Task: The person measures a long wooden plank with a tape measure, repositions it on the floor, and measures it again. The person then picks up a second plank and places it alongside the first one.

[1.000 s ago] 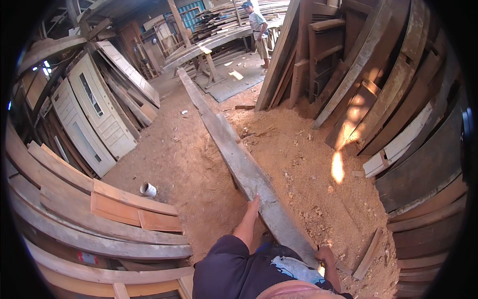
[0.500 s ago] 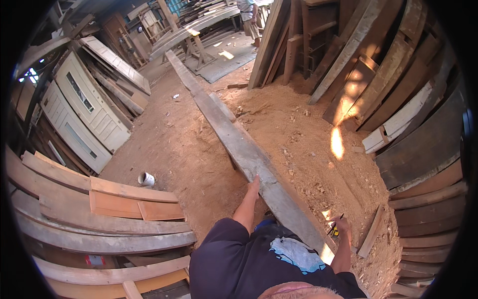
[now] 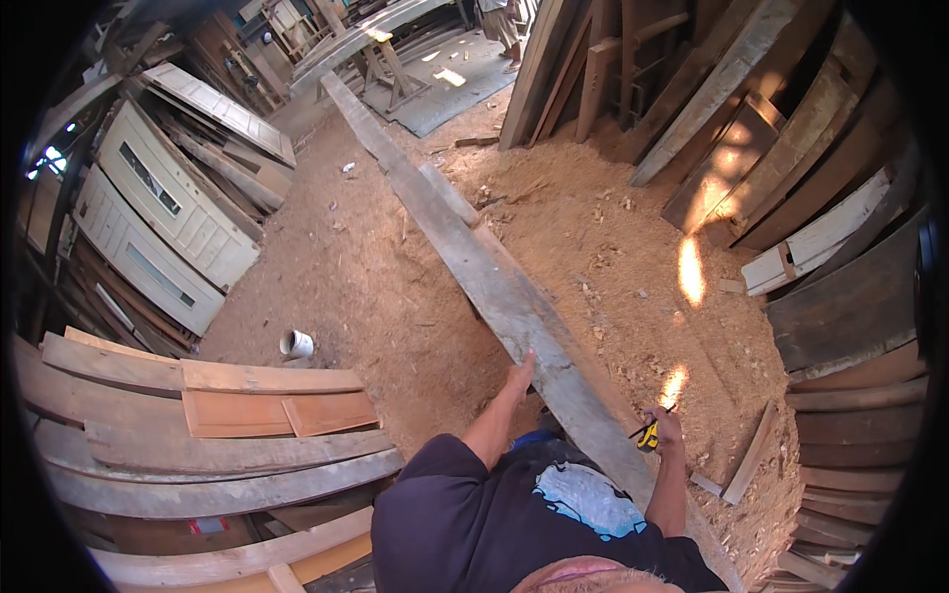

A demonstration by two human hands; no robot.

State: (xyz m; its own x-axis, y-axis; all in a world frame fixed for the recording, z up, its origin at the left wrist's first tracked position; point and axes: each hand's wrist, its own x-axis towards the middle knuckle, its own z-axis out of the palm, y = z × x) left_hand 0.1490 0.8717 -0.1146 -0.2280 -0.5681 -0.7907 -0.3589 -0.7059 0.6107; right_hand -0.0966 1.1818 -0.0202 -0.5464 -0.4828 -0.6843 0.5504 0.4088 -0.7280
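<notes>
A long weathered grey plank (image 3: pixel 465 252) runs from beside my body away toward the far left. My left hand (image 3: pixel 522 374) grips its left edge, with the thumb on top and the fingers mostly hidden below. On the plank's right side, my right hand (image 3: pixel 668 425) is closed round a yellow and black tape measure (image 3: pixel 648 437). A thin dark stick-like thing also shows at the right fingers, too small to name. A second, browner board edge (image 3: pixel 539 306) shows along the plank's right side.
Stacked boards (image 3: pixel 227 455) lie close on my left, with white panelled doors (image 3: pixel 148 232) leaning beyond. A white bucket (image 3: pixel 297 344) lies on the sawdust-covered floor. Planks lean at right (image 3: pixel 722 79). An offcut (image 3: pixel 751 453) lies near my right hand. A person (image 3: pixel 502 30) stands far off.
My right hand has moved forward and left with the tape measure, nearer to the plank's edge. My left hand stays on the plank while the view shifts slightly.
</notes>
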